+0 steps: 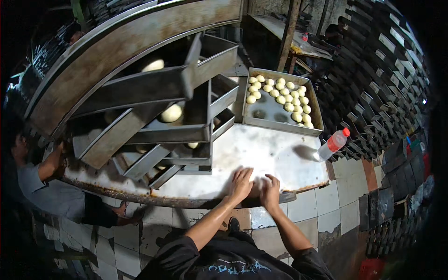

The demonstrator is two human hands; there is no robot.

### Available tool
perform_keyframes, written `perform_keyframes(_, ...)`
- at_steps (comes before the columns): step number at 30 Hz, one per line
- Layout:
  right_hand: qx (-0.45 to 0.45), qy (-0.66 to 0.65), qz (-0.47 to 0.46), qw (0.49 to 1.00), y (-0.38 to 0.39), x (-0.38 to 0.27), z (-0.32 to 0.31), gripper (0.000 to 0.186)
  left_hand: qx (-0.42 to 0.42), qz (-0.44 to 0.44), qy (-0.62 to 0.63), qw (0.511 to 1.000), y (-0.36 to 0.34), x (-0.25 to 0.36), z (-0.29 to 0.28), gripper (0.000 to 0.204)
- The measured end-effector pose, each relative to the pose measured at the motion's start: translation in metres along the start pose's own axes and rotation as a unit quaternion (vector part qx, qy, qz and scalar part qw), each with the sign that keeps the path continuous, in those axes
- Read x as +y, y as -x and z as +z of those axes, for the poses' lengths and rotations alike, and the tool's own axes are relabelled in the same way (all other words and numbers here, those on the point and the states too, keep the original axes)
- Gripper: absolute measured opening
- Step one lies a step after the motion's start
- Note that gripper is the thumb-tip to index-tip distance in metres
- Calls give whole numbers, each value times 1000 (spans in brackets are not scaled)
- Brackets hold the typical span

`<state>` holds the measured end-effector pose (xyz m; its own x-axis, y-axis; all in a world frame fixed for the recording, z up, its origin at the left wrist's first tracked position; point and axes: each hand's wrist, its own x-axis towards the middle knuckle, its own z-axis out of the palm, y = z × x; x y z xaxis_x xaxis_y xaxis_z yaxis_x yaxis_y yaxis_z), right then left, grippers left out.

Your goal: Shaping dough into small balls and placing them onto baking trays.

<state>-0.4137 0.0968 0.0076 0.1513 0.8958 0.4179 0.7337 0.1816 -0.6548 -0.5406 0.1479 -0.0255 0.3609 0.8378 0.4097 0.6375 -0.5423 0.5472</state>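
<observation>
While the bare left hand [241, 185] lies palm down, mostly open with fingers extended, at the near edge of the white, stained worktop [261, 147], the bare right hand [269, 190] sits just beside it, half-curled; whether either palm covers anything cannot be told. Beyond them, smooth, round, pale-yellow dough balls [281, 99] occupy an open rectangular grey metal tray [281, 127]. Nearby stands a clear plastic bottle with a red cap [332, 145]. Scuffed metal trays [140, 90] are stacked crosswise at left.
</observation>
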Motion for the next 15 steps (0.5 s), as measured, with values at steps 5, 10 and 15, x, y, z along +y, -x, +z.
perform_keyframes(5, -131, -139, -48, 980, -50, 19, 46, 15, 50, -68, 85, 993, 0, 42, -82, 64)
perform_keyframes(10, -261, -46, -278, 924, -21, 58, 11, 17, 242, -132, -9, 961, 60, 43, -227, 44)
perform_keyframes(15, -62, 81, -120, 988, -105, 43, 55, 11, 384, 89, -358, 847, 106, 30, -314, 31)
